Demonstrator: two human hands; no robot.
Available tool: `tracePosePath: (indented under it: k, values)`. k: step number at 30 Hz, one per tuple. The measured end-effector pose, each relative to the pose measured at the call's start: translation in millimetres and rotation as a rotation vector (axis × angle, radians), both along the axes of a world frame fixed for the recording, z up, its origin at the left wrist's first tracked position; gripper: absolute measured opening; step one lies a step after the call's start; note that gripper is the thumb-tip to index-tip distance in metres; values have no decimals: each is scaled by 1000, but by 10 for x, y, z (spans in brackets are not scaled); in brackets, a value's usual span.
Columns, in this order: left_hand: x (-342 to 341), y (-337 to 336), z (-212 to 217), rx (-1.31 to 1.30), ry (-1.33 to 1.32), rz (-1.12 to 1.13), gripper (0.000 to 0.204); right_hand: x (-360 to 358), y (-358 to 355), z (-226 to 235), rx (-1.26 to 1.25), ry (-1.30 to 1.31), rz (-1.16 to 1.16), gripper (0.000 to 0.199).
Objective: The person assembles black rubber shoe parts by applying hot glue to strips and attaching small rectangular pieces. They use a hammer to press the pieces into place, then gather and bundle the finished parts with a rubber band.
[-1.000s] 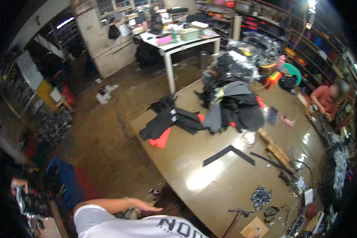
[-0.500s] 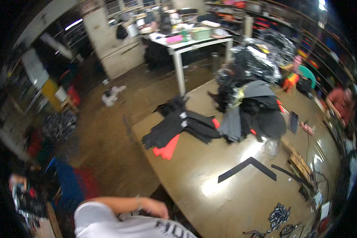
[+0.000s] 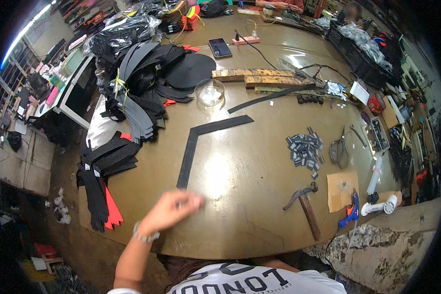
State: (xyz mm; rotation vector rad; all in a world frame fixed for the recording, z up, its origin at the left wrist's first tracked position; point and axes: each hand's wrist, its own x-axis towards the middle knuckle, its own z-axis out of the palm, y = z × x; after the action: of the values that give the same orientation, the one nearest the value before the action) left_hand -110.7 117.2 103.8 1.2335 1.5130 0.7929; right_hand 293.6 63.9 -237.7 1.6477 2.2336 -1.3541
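Observation:
My left hand (image 3: 175, 208), with a bracelet at the wrist, reaches over the near part of the table (image 3: 250, 183). Its fingers look loosely curled but are smeared by motion, so whether they hold anything is unclear. Just beyond it lies a flat black strip (image 3: 188, 154) bent at an angle, its lower end beside my fingers; contact cannot be made out. My right hand is out of view. Left of the strip are fanned black strap pieces (image 3: 110, 159) with red pieces (image 3: 112, 208) under them.
Farther back stand bundled grey and black strips (image 3: 137, 115), a clear round container (image 3: 210, 93), wooden bars (image 3: 274, 80) and a phone (image 3: 220, 48). To the right lie small dark pieces (image 3: 305, 149), scissors (image 3: 339, 151), a hammer (image 3: 308, 213) and a blue glue gun (image 3: 349, 215).
The view has swung to the right and now faces the table squarely. My left hand has come from beside the table's left edge to over the tabletop, near the angled strip.

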Motion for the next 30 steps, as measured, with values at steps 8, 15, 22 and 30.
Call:
tracePosePath:
  k: [8, 15, 22, 30]
  values:
    - [67, 2514, -800, 721, 778, 288, 22, 54, -345, -313, 77, 14, -13, 52]
    - [54, 2969, -1037, 511, 968, 210, 20, 46, -454, -788, 129, 76, 26, 53]
    - [335, 2777, -482, 635, 151, 213, 26, -588, 54, -167, 174, 344, 309, 54]
    - [1289, -125, -265, 259, -343, -57, 17, -263, 143, 2357, -970, 1295, 81, 56]
